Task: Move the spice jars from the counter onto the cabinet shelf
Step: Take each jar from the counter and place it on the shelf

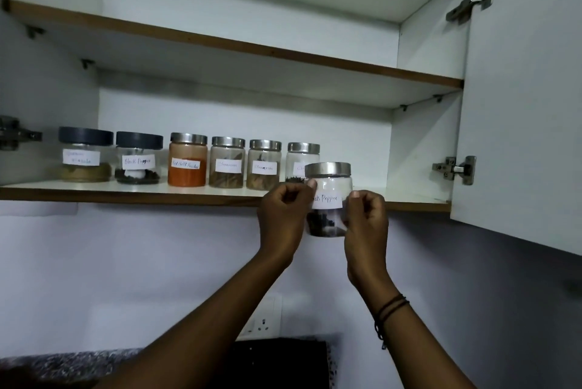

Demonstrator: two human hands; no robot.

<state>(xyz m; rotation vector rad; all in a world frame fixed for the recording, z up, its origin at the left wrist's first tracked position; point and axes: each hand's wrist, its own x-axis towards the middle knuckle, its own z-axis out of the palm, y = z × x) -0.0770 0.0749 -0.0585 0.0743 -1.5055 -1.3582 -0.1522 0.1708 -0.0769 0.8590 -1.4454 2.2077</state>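
Note:
I hold a clear jar [328, 187] with a steel lid and a "Black Pepper" label between both hands, in front of the lower cabinet shelf's [126, 193] front edge. Its base hangs below the shelf level. My left hand [283, 218] grips its left side and my right hand [367, 224] grips its right side. Several jars stand in a row on the shelf: two with dark lids [85, 158] [138, 158], an orange chilli powder jar [188, 160], two cinnamon jars [227, 163] [264, 165], and one jar [300, 158] partly hidden behind the held jar.
The shelf right of the row [409, 196] is bare. An upper shelf [252, 45] is above. The open cabinet door [519, 105] with hinges stands at the right. Below are a wall socket [263, 322], a dark object [283, 363] and a speckled counter [63, 363].

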